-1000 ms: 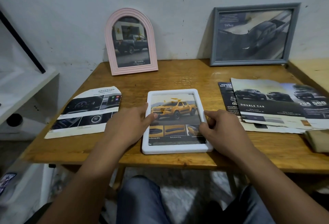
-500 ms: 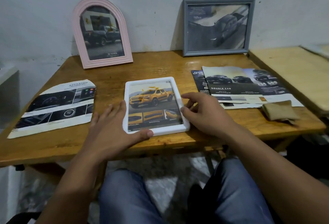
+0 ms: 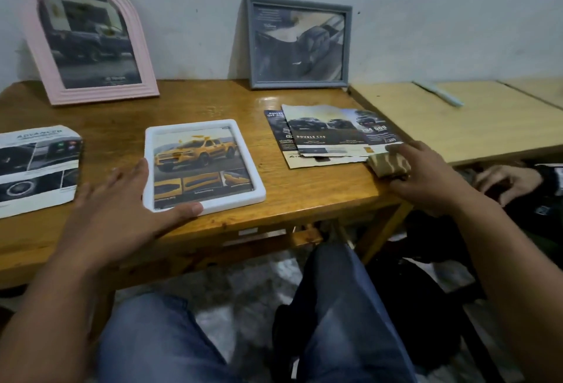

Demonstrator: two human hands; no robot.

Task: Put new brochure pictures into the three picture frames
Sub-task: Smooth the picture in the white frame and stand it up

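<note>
All three frames hold car pictures: the white frame (image 3: 204, 166) lies flat on the table (image 3: 292, 199), steadied by the flat, spread left hand (image 3: 122, 199); the right hand (image 3: 426, 175) closes on a folded cloth (image 3: 388, 164), probably for wiping.

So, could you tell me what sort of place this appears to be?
Probably a plain room at home or a small workspace, not a shop or studio. A worn wooden table stands against a bare, scuffed wall, a paler table butts against it, and the pink frame and grey frame simply lean on that wall.
</note>
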